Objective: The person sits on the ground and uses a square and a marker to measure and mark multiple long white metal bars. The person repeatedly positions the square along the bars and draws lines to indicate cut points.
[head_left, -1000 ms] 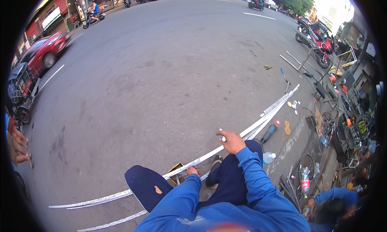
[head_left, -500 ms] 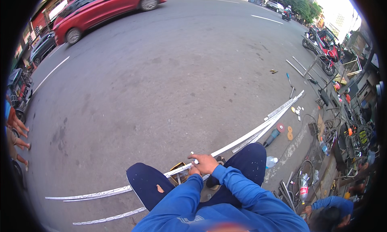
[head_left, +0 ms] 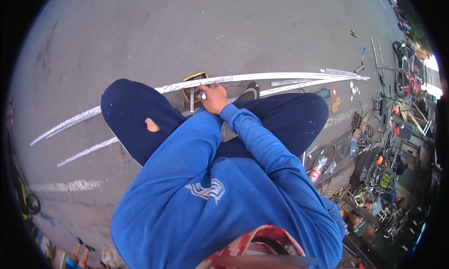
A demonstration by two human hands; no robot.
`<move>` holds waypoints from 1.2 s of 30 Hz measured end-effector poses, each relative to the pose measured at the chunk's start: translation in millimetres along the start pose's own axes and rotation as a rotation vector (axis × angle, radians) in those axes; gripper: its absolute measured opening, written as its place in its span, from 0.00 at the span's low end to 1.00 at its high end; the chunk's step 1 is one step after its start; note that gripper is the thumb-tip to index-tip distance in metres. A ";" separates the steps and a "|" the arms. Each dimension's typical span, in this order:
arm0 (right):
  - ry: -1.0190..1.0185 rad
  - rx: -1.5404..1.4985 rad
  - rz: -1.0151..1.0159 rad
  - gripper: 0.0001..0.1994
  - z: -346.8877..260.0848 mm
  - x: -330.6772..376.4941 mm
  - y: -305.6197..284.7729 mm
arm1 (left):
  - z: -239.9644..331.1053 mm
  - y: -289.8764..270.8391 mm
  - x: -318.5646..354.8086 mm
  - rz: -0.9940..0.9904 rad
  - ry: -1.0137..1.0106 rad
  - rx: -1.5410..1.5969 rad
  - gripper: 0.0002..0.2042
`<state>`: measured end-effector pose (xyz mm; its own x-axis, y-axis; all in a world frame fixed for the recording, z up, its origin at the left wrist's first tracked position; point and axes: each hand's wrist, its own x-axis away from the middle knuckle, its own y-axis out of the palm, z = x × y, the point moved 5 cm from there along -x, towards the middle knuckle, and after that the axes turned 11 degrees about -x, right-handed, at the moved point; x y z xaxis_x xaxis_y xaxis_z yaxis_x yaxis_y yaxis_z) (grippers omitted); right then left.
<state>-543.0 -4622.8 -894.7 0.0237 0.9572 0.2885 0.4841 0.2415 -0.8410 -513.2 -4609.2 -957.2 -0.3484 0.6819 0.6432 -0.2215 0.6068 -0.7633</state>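
I squat over a long silver metal bar [head_left: 280, 76] lying on the asphalt. My right hand [head_left: 214, 97] rests on the bar and grips a small white marker [head_left: 203, 95] with its tip down by the metal. A yellow-edged square tool [head_left: 194, 77] lies across the bar just left of that hand. My left sleeve reaches the same spot, but the left hand is hidden under my right hand and wrist. A second, shorter metal strip [head_left: 84, 152] lies parallel, nearer me, partly covered by my knee [head_left: 140, 114].
Orange discs [head_left: 335, 103], a plastic bottle [head_left: 318, 168], loose metal pieces [head_left: 336, 72] and scattered tools lie at the right. Parked bikes and shop clutter [head_left: 388, 175] fill the right edge, where another person [head_left: 358, 220] sits. Someone's feet [head_left: 79, 255] show at lower left.
My right hand came down from a raised position with the marker and now sits on the bar. My view tipped downward, and the red car passed out of sight.
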 end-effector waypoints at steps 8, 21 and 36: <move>0.155 -0.252 -0.469 0.20 -15.8 -3.2 -4.5 | 5.9 -26.2 3.8 -0.034 -0.049 -0.200 0.21; 0.078 0.309 -0.593 0.25 -18.4 -17.6 2.8 | 1.8 -28.0 -11.9 -0.310 0.015 -1.028 0.19; 0.125 0.161 -0.678 0.26 -18.5 -18.5 10.0 | -0.7 -9.5 -18.7 -0.160 -0.003 -0.273 0.20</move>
<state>-522.4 -4641.1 -899.9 -0.1320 0.5642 0.8151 0.2926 0.8078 -0.5117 -503.9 -4627.4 -961.9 -0.3322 0.5681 0.7529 -0.0210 0.7936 -0.6081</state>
